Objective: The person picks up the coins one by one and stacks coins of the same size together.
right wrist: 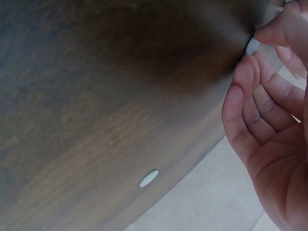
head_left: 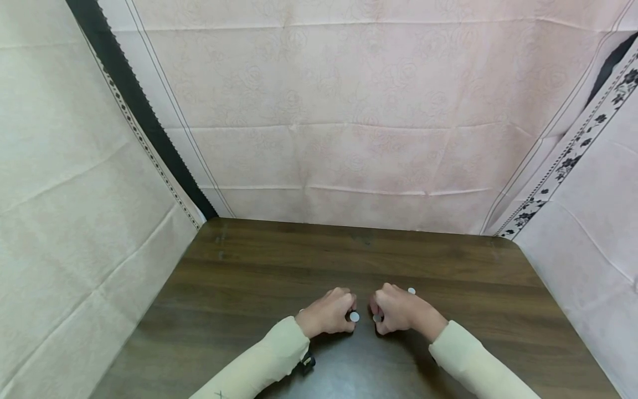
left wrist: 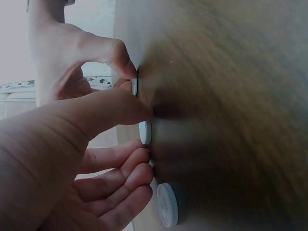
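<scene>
My left hand (head_left: 329,311) pinches a small white disc (head_left: 354,317) between thumb and index finger. In the left wrist view this disc (left wrist: 145,132) stands at the tabletop, the other fingers curved below it. Across a narrow gap, my right hand (head_left: 396,310) grips a second white disc (head_left: 377,318) by its edges. The right wrist view shows that disc (right wrist: 252,45) between the thumb and fingertips, partly covered. A third white disc (head_left: 411,290) lies just behind the right hand. Another white disc (left wrist: 167,204) lies beside the left hand's fingers, nearly hidden in the head view.
A dark wooden table (head_left: 279,249) spreads under both hands. Pale patterned cloth (head_left: 349,111) hangs behind its far edge, with more cloth at the left and right sides. A small black device (head_left: 307,363) sits under the left sleeve.
</scene>
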`<move>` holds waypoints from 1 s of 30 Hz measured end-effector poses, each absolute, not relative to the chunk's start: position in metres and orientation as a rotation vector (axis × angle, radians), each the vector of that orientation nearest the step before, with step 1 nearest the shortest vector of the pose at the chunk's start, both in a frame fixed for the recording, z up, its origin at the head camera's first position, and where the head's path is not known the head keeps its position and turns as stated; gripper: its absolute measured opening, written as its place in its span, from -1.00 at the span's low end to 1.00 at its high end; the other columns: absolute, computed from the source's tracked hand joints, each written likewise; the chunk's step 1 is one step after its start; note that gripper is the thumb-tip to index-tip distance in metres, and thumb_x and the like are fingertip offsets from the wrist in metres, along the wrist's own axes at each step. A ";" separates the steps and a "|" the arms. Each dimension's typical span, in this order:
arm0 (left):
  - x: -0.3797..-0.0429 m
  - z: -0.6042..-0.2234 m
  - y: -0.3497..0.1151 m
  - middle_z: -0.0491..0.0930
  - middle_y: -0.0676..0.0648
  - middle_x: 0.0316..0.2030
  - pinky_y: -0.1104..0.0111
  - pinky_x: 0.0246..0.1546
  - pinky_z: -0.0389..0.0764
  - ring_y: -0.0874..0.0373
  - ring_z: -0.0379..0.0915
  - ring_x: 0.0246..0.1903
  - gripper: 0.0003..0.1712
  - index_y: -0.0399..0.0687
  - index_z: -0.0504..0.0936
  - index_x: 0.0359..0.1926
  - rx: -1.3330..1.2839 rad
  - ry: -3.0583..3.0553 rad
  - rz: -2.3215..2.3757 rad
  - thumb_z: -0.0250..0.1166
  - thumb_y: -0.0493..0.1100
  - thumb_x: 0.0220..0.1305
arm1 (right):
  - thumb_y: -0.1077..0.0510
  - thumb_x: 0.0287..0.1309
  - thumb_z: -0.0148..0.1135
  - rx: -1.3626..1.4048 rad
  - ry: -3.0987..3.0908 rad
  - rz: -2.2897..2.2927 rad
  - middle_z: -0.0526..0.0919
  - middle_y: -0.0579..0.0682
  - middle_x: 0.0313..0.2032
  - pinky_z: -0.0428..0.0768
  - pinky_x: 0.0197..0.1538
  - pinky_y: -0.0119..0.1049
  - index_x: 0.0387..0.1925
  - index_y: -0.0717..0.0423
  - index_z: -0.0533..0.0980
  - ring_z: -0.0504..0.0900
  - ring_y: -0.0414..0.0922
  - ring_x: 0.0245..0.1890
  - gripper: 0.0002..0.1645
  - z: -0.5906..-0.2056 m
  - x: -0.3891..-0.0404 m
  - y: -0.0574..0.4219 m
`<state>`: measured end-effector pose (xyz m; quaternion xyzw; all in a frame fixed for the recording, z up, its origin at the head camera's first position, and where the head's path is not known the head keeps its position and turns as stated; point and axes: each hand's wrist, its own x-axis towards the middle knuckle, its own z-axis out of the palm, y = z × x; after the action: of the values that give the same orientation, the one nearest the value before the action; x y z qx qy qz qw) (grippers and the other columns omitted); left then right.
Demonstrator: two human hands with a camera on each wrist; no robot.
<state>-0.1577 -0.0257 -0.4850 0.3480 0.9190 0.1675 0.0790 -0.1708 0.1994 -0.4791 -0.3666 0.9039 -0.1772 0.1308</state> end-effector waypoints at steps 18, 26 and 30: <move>-0.163 -0.485 0.001 0.52 0.08 -0.34 0.55 -0.34 0.39 0.33 0.31 -0.36 -0.81 -0.05 0.67 -0.27 1.129 2.730 0.464 0.54 -0.14 0.22 | 0.31 0.03 0.50 -1.104 2.597 -0.710 0.74 -0.13 -0.46 0.61 -0.36 -0.49 -0.41 0.11 0.70 0.60 -0.45 -0.47 -0.90 -0.480 -0.171 0.212; -0.164 -0.488 0.008 0.56 0.07 -0.37 0.56 -0.37 0.37 0.35 0.30 -0.37 -0.87 -0.04 0.69 -0.32 1.160 2.713 0.529 0.52 -0.21 0.22 | 0.26 0.07 0.51 -1.105 2.637 -0.709 0.68 -0.29 -0.53 0.57 -0.40 -0.52 -0.48 0.02 0.68 0.54 -0.50 -0.52 -0.87 -0.484 -0.169 0.216; -0.164 -0.489 0.010 0.58 0.05 -0.36 0.56 -0.38 0.38 0.36 0.31 -0.37 -0.89 -0.04 0.70 -0.33 1.151 2.715 0.548 0.51 -0.24 0.20 | 0.25 0.10 0.50 -1.083 2.631 -0.713 0.69 -0.29 -0.51 0.59 -0.40 -0.51 -0.45 0.03 0.69 0.55 -0.50 -0.53 -0.89 -0.485 -0.169 0.217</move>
<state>-0.1645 0.0105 -0.4893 0.3828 0.9029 0.1824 0.0711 -0.1688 0.2170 -0.4846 -0.3672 0.8922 -0.2417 0.1039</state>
